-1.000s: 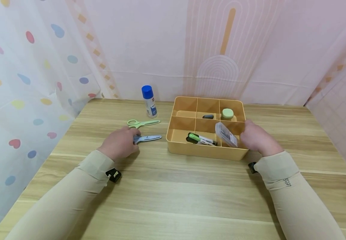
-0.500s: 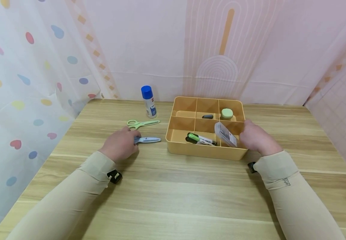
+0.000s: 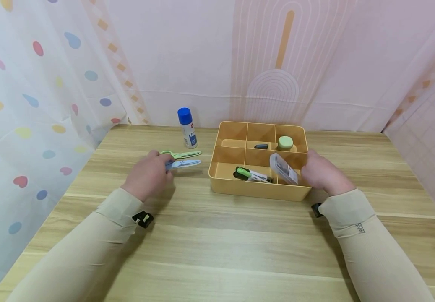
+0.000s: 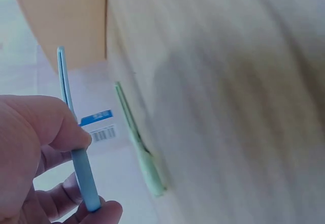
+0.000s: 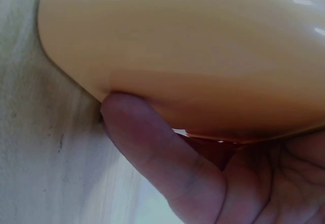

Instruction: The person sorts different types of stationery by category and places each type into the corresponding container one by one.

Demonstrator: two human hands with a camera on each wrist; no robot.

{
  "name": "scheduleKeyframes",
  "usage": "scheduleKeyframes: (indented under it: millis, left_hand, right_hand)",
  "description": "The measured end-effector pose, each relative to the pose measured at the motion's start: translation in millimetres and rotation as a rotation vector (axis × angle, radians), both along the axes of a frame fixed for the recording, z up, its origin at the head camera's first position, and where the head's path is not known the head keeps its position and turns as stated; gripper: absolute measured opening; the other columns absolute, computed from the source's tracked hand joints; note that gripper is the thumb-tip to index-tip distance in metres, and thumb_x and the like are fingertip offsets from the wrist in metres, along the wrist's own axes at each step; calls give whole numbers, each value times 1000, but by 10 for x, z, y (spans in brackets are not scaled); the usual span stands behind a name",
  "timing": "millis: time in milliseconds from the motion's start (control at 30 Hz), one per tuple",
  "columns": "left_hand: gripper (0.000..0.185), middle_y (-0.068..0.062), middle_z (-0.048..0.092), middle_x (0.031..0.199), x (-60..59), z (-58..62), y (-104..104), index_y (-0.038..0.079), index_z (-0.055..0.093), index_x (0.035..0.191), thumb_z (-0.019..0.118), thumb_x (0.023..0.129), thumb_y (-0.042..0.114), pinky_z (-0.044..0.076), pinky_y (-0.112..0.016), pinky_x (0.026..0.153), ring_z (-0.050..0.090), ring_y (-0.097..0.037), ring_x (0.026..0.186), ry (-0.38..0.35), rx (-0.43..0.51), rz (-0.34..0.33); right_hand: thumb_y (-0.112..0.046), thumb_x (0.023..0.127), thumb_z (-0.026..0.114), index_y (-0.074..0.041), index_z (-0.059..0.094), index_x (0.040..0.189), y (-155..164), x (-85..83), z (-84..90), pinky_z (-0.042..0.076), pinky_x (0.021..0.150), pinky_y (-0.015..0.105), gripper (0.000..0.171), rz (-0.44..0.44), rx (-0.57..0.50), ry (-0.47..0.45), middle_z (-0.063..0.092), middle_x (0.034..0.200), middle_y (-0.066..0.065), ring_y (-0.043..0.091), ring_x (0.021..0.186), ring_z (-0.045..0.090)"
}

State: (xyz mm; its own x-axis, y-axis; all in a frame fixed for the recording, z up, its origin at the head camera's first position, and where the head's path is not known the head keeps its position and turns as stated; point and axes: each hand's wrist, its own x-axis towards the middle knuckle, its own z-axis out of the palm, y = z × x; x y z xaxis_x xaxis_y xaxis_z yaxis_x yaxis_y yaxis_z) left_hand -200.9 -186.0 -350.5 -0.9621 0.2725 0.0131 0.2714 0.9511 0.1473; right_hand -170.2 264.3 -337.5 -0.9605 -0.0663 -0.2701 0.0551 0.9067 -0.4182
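Observation:
My left hand (image 3: 147, 176) pinches the blue scissors (image 3: 183, 163) by the handle and holds them lifted off the table; in the left wrist view the blue scissors (image 4: 76, 142) sit between thumb and fingers. The green scissors (image 3: 181, 154) lie on the table just behind, also seen as green scissors (image 4: 137, 142). My right hand (image 3: 321, 174) holds the right side of the yellow divided tray (image 3: 256, 191), its thumb (image 5: 152, 153) pressed against the tray wall (image 5: 193, 46).
A glue stick with a blue cap (image 3: 187, 127) stands behind the scissors. In the tray lie markers (image 3: 253, 175), a clear case (image 3: 284, 169), a green round thing (image 3: 286, 143) and a small black item (image 3: 261, 147). Curtains close in the left and back.
My left hand has lifted the blue scissors off the table and carried them back toward the green scissors. The right hand has stayed on the tray.

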Motion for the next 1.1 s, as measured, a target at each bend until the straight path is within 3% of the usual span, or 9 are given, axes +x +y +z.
scheduleKeyframes:
  millis: [200,533,800,1100]
  left_hand:
    - [42,-23,65,116,19,126,47,4,67,135,69,95,17,56,-51,82,61,-37,95,52,40,0]
    - [36,-17,65,106,49,262,159,5,71,127,65,94,15,53,-44,74,56,-32,92,154,70,-50]
    - [36,-13,66,103,58,372,367,7,73,129,65,94,16,49,-40,77,55,-30,90,166,30,-92]
    - [36,-15,70,116,80,426,596,8,74,129,68,95,19,52,-43,85,59,-31,94,172,-48,-151]
  right_hand:
    - [-7,92,40,22,34,137,3,5,5,51,76,43,54,2,-9,12,58,124,37,41,98,58]
    - [-6,91,40,24,35,136,11,-9,-1,52,77,43,55,21,-11,27,59,123,37,39,95,59]
    - [-6,91,41,24,37,136,9,-7,-10,52,80,46,54,27,-8,36,60,123,37,39,95,59]
    - [-6,91,40,23,35,138,9,-9,5,52,80,45,56,16,-22,15,58,126,37,40,99,58]
